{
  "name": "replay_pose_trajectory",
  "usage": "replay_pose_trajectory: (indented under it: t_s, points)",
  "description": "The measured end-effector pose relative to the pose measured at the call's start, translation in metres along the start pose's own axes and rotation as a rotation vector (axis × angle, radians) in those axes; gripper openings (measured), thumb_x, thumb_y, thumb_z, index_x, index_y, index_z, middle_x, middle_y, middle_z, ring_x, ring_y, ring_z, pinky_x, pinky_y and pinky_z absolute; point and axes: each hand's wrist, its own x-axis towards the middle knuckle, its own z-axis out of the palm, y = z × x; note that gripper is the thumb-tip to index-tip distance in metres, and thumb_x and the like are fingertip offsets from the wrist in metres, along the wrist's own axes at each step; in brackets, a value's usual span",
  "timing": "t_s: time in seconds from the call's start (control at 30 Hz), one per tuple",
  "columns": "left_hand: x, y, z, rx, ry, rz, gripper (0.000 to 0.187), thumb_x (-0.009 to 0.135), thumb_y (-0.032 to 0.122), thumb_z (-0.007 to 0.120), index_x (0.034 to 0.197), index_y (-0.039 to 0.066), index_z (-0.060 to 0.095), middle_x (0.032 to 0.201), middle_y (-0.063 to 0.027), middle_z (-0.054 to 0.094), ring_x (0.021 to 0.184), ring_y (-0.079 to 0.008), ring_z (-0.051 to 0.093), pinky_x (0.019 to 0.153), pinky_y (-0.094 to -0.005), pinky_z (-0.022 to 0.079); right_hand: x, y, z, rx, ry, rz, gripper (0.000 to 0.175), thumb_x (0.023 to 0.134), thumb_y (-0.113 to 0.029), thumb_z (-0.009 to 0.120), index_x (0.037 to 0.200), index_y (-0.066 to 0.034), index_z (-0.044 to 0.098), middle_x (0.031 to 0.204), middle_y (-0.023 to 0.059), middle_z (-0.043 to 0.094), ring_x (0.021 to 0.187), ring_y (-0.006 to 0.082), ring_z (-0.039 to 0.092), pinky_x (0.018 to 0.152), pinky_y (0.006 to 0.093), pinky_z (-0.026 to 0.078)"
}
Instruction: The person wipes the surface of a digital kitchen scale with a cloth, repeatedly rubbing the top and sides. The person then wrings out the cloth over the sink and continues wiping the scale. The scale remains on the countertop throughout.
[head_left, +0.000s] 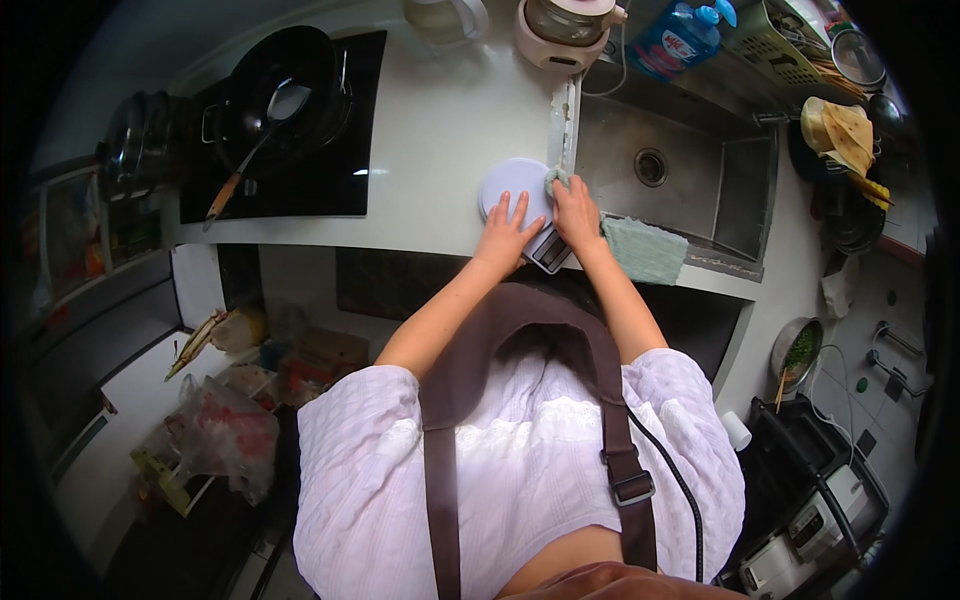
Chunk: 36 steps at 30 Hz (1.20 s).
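Note:
A white kitchen scale (516, 178) with a round platform sits at the front of the pale countertop (442, 142), tilted so its display end points at the counter's front edge. My left hand (508, 238) rests on the scale's platform, fingers spread. Bunched in my right hand (576, 216) is a green cloth (556, 178), pressed against the far right rim of the scale. A second green cloth (646, 250) lies flat on the counter's front edge, just right of my right wrist. The scale's underside is hidden.
Right of the scale is a steel sink (675, 202). At the back stand an electric kettle (564, 37) and a blue soap bottle (679, 41). Leftward, a black wok (281, 67) holding a spatula (288, 103) sits on a cooktop (352, 150). A bowl of chopped greens (802, 351) is at right.

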Motion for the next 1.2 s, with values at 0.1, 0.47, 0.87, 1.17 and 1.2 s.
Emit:
replay_pose_trajectory:
  t_s: [0.1,0.47,0.87,1.17,1.2]
  points:
    - [0.001,0.0,-0.001,-0.036,0.006,-0.003,0.085,0.061,0.025,0.081,0.137,0.024,0.044,0.149,-0.0211,0.022,0.133,-0.0486,0.023,0.106,-0.0517,0.03,-0.02,0.004,-0.008,0.033,-0.045,-0.051,0.026,0.075,-0.006,0.058,0.101,-0.0069,0.059,0.097,0.0154,0.052,0.09,0.0337,0.056,0.067,0.0427,0.052]
    - [0.0,0.002,-0.002,-0.064,0.011,-0.031,0.082,0.06,0.024,0.081,0.134,0.027,0.047,0.149,-0.0181,0.022,0.134,-0.0478,0.023,0.106,-0.051,0.032,0.019,0.018,-0.01,0.152,-0.037,-0.173,0.027,0.075,-0.005,0.057,0.102,-0.0089,0.061,0.099,0.0136,0.054,0.092,0.033,0.057,0.069,0.0432,0.051]
    - [0.001,0.001,0.0,-0.077,0.02,-0.044,0.08,0.06,0.024,0.081,0.133,0.028,0.048,0.149,-0.0163,0.024,0.133,-0.0476,0.023,0.106,-0.0505,0.031,0.023,0.034,-0.009,0.271,-0.078,-0.212,0.027,0.075,-0.004,0.058,0.101,-0.0096,0.061,0.097,0.0127,0.054,0.092,0.0336,0.056,0.072,0.0439,0.05]
    - [0.001,0.003,-0.002,-0.063,0.002,-0.049,0.078,0.062,0.024,0.079,0.133,0.028,0.048,0.149,-0.016,0.023,0.134,-0.0471,0.022,0.108,-0.0493,0.03,0.026,0.03,-0.008,0.28,-0.057,-0.182,0.026,0.075,-0.003,0.058,0.099,-0.0089,0.062,0.099,0.0117,0.056,0.094,0.0327,0.057,0.073,0.0422,0.05]
    - [0.001,0.003,-0.002,-0.061,-0.002,-0.051,0.078,0.062,0.024,0.079,0.133,0.028,0.048,0.149,-0.016,0.023,0.134,-0.047,0.022,0.108,-0.0492,0.03,0.029,0.03,-0.007,0.28,-0.02,-0.21,0.026,0.075,-0.003,0.058,0.1,-0.0089,0.062,0.101,0.0126,0.057,0.096,0.0336,0.057,0.073,0.0421,0.05]
